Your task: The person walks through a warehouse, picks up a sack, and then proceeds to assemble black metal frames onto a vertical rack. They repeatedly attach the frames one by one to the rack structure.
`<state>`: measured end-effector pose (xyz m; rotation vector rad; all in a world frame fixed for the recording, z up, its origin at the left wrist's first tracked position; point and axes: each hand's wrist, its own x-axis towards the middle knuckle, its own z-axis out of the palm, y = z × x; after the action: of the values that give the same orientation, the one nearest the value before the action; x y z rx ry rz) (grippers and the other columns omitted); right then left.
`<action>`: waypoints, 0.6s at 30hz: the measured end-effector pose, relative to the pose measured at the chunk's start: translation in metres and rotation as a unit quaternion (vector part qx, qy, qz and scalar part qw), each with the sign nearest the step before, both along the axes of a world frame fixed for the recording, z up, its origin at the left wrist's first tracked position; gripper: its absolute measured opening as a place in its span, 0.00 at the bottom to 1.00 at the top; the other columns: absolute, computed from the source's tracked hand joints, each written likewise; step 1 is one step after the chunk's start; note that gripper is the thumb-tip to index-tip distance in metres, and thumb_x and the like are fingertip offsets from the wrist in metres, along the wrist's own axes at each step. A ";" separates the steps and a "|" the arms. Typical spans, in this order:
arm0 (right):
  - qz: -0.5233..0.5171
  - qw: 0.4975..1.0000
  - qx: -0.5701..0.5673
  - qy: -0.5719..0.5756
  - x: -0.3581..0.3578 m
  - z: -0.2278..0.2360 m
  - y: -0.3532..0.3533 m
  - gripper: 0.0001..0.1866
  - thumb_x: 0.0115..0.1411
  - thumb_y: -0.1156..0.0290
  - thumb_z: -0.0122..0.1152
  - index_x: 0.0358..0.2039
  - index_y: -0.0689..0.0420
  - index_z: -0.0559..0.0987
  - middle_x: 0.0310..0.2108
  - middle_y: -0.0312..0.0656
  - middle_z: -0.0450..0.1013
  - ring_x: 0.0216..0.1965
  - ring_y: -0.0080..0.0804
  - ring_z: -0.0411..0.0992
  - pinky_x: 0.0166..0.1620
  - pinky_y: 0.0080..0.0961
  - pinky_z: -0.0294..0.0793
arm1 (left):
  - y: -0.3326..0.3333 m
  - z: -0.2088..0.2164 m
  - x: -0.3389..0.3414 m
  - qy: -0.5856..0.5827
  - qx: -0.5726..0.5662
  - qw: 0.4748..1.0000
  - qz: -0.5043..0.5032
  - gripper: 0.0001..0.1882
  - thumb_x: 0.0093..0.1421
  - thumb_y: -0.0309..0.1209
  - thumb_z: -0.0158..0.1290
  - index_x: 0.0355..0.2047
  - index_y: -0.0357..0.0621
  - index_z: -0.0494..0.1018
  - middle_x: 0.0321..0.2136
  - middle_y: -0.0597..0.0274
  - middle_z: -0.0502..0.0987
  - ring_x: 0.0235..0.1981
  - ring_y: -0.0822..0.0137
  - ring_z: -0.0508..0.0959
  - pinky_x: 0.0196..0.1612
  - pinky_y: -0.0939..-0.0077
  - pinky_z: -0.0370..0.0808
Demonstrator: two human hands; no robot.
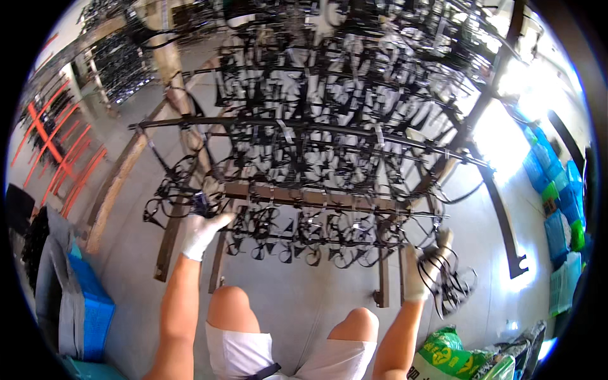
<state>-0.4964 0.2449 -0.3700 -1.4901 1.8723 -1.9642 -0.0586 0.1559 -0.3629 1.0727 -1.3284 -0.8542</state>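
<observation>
My left hand point(204, 233), in a pale glove, is at the lower left end of a hanging row of black looped parts point(285, 244). Its thumb points right, and its fingers curl around a small cluster of black parts point(200, 204), which partly hides them. At the row's right end is my right hand point(418, 272), also gloved, its fingers closed and partly covered. A bundle of black wire-like loops point(451, 288) hangs from it. Above both hands, black rods point(329, 128) carry dense rows of similar thin parts. Motion blur hides the details.
A brown metal frame point(304, 196) with legs supports the rows. An orange rack point(60, 152) stands at left. A blue crate point(95, 313) is at lower left, a green and white sack point(453, 354) at lower right. Blue bins point(557, 234) line the right side.
</observation>
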 end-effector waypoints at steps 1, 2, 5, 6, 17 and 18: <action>-0.011 0.999 -0.011 0.029 -0.019 -0.017 -0.015 0.45 0.48 0.79 0.64 0.65 0.63 0.52 0.58 0.47 0.60 0.53 0.34 0.61 0.55 0.29 0.61 | 0.000 0.001 -0.004 0.009 0.053 0.999 -0.002 0.24 0.50 0.28 0.63 0.48 0.38 0.70 0.38 0.68 0.75 0.38 0.73 0.73 0.44 0.76 0.71; -0.010 0.999 -0.006 0.033 -0.023 -0.018 -0.024 0.45 0.48 0.81 0.63 0.65 0.62 0.52 0.60 0.47 0.58 0.56 0.35 0.60 0.58 0.30 0.58 | -0.005 -0.011 0.003 -0.020 -0.017 0.998 0.053 0.20 0.51 0.27 0.62 0.44 0.40 0.71 0.36 0.68 0.75 0.36 0.74 0.73 0.42 0.78 0.72; -0.018 0.999 0.024 -0.020 -0.043 -0.015 -0.039 0.43 0.47 0.86 0.60 0.64 0.61 0.54 0.60 0.46 0.58 0.61 0.35 0.57 0.63 0.29 0.53 | -0.016 -0.010 0.004 0.046 0.015 0.996 0.078 0.17 0.52 0.30 0.63 0.40 0.41 0.72 0.34 0.69 0.73 0.33 0.74 0.73 0.38 0.81 0.72; -0.016 0.997 0.030 -0.067 -0.045 -0.013 -0.046 0.41 0.47 0.87 0.60 0.62 0.62 0.57 0.59 0.46 0.60 0.60 0.35 0.58 0.62 0.29 0.55 | -0.024 -0.007 0.001 0.064 -0.029 0.992 0.101 0.15 0.53 0.33 0.62 0.39 0.43 0.73 0.30 0.73 0.73 0.29 0.78 0.71 0.31 0.84 0.69; 0.165 0.929 -0.107 -0.313 -0.034 0.010 -0.064 0.41 0.51 0.87 0.54 0.65 0.54 0.53 0.45 0.42 0.73 0.40 0.23 0.70 0.42 0.19 0.70 | -0.032 -0.023 0.018 0.114 0.012 0.993 -0.027 0.14 0.50 0.25 0.63 0.38 0.46 0.74 0.31 0.75 0.73 0.32 0.78 0.71 0.39 0.80 0.69; 0.159 0.925 -0.112 -0.325 -0.041 0.005 -0.067 0.40 0.52 0.88 0.55 0.64 0.56 0.54 0.43 0.41 0.73 0.37 0.23 0.71 0.40 0.17 0.72 | -0.029 -0.011 0.001 0.108 -0.025 0.993 -0.040 0.15 0.50 0.24 0.63 0.38 0.46 0.73 0.31 0.75 0.73 0.32 0.78 0.71 0.39 0.80 0.69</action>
<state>-0.5374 0.1776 -0.3647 -0.9133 1.0933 -2.1811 -0.0572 0.1271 -0.3744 0.8670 -1.2109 -0.9636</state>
